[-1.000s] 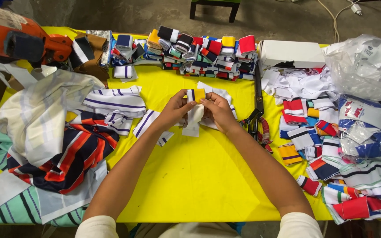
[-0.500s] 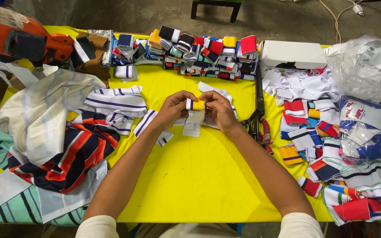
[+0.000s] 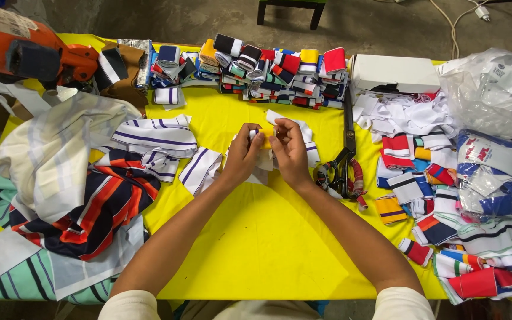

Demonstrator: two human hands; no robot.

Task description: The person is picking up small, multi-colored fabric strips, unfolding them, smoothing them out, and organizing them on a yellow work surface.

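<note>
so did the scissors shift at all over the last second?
No. The scissors lie where they were on the yellow table, blades pointing up toward the white box, handles beside the right hand.

Bare yellow table [image 3: 256, 249] between fabric heaps [image 3: 84, 195]

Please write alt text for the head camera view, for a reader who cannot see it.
Both hands, left hand and right hand, pinch a small fabric strip over a yellow table. Scissors lie at the right, folded strips are stacked behind, and striped cloth is piled at the left.
</note>
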